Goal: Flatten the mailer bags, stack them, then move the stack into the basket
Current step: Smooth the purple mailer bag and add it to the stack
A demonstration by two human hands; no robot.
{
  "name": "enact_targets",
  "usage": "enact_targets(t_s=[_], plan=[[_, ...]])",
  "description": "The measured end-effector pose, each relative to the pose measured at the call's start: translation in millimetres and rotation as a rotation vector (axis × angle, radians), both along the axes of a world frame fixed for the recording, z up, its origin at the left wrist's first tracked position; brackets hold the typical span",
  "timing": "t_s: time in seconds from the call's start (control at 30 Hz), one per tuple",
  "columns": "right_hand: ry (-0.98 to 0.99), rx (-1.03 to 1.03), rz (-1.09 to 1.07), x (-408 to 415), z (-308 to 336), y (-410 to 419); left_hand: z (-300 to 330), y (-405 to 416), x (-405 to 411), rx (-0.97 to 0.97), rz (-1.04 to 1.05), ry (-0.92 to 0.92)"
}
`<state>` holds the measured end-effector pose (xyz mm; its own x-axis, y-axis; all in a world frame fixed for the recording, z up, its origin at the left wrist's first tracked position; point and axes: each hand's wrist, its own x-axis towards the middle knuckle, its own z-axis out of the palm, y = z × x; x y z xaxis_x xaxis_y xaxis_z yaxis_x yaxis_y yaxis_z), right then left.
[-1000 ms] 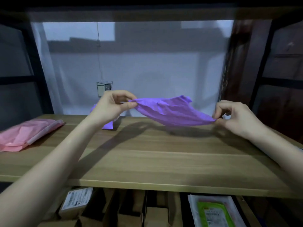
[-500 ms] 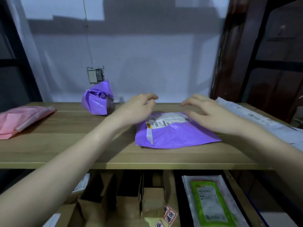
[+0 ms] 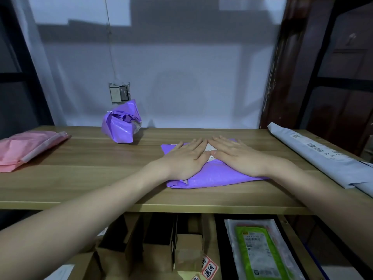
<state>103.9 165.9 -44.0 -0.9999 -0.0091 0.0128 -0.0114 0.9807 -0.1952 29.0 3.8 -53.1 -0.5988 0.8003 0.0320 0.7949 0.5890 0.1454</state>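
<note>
A purple mailer bag [image 3: 218,176] lies flat on the wooden shelf [image 3: 101,178], its white label mostly covered. My left hand [image 3: 184,158] and my right hand [image 3: 238,156] both press palm-down on it, fingers spread, fingertips nearly meeting over the label. A second purple mailer bag [image 3: 121,124] sits crumpled at the back of the shelf. A pink mailer bag [image 3: 26,148] lies at the left end. A grey mailer bag [image 3: 323,158] with barcode labels lies along the right end. No basket is in view.
Behind the shelf is a white wall with a small socket box [image 3: 119,93]. Dark rack posts stand at both sides. Below the shelf are brown cardboard boxes [image 3: 181,253] and a clear packet with a green label [image 3: 260,251].
One second ago both hands held the purple bag stretched in the air. It came down onto the shelf, and both palms now press flat on it.
</note>
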Motion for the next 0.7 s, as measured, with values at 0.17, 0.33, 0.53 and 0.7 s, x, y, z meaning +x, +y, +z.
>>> enact_targets(t_s=[0.17, 0.33, 0.53, 0.7], plan=[[-0.021, 0.019, 0.003, 1.8, 1.0, -1.6, -3.0, -0.1, 0.3, 0.014, 0.001, -0.025], [-0.03, 0.044, 0.001, 2.1, -0.4, -2.2, -2.5, -1.8, 4.0, 0.007, 0.003, -0.042], [-0.04, 0.065, -0.007, 2.4, 0.0, -3.8, -2.8, -2.3, 5.5, -0.012, 0.002, -0.035], [-0.045, 0.073, -0.013, 3.8, 1.0, -5.3, -2.9, -2.3, 5.9, -0.036, 0.004, -0.045]])
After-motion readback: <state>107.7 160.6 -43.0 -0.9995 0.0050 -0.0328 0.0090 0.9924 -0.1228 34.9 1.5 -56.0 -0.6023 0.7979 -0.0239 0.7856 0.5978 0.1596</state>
